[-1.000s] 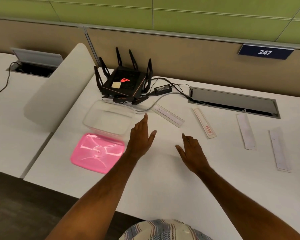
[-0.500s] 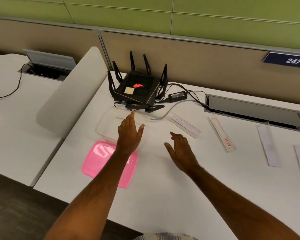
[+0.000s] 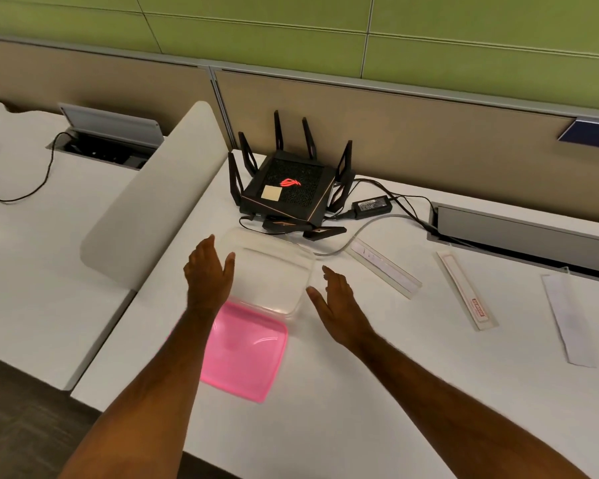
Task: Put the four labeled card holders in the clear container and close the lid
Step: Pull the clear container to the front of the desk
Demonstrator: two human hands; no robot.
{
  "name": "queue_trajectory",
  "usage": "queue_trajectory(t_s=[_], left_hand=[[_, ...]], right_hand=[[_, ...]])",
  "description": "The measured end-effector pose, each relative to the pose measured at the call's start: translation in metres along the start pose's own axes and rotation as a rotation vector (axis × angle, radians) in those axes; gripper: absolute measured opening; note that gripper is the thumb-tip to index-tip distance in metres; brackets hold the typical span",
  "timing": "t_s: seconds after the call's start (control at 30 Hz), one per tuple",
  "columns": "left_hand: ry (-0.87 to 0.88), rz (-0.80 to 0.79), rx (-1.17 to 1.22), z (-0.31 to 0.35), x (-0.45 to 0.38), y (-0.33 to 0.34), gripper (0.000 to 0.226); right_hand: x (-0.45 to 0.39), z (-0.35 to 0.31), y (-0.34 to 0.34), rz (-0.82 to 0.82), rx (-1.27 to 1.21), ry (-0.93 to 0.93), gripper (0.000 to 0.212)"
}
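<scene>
- Our left hand (image 3: 208, 271) reaches to the left side of the container (image 3: 268, 274), fingers straight and together, thumb spread toward the rim; it grips nothing, and we cannot tell whether it touches the wall.
- Our right hand (image 3: 336, 302) is at the container's right near corner, palm turned inward, fingers loosely straight, holding nothing.
- The container is a clear, thin-walled plastic tub with rounded corners, standing open on the smooth white desk (image 3: 360, 392), between our two hands.
- The lid (image 3: 246, 354) is glossy pink plastic, a rounded square, lying flat on the desk just in front of the tub, partly under our left forearm.
- Three card holders show, all flat strips of clear plastic with paper inserts, lying well apart to the right: the first holder (image 3: 384, 267) nearest the tub, the second holder (image 3: 465, 288) with a small red label, the third holder (image 3: 567, 319) plain white.
- A black router (image 3: 287, 191) with angular upright antennas sits behind the tub, its matte top bearing a red logo and a beige sticker.
- A black adapter (image 3: 372, 205) and cables lie beside it.
</scene>
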State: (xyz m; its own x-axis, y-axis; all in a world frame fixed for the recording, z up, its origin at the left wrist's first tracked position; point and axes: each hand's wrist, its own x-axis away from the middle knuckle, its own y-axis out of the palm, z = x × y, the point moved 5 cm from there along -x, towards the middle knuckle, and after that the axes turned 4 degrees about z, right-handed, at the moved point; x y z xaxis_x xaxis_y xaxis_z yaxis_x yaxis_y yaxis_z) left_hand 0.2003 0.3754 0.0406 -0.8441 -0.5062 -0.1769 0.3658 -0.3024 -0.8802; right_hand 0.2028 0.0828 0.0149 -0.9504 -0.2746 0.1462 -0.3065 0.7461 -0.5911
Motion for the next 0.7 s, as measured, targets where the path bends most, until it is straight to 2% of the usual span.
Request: queue_trajectory(t_s=[0.2,0.33,0.53,0.7], left_hand=[[-0.149,-0.071,0.051,-0.018,-0.010,0.006,0.052],[-0.271,-0.094,0.131,-0.027,-0.012,0.011,0.036],[-0.310,-0.066,0.339,-0.026,-0.016,0.006,0.033],[-0.308,-0.057,0.333,-0.019,-0.016,-0.009,0.034]], right_hand=[[-0.006,-0.003,0.026,-0.089,-0.275,0.194,0.081],[-0.009,-0.006,0.037,-0.116,-0.379,0.241,0.085],[-0.013,-0.013,0.032,-0.118,-0.534,0.298,0.097],[-0.010,-0.018,0.021,-0.114,-0.569,0.279,0.083]])
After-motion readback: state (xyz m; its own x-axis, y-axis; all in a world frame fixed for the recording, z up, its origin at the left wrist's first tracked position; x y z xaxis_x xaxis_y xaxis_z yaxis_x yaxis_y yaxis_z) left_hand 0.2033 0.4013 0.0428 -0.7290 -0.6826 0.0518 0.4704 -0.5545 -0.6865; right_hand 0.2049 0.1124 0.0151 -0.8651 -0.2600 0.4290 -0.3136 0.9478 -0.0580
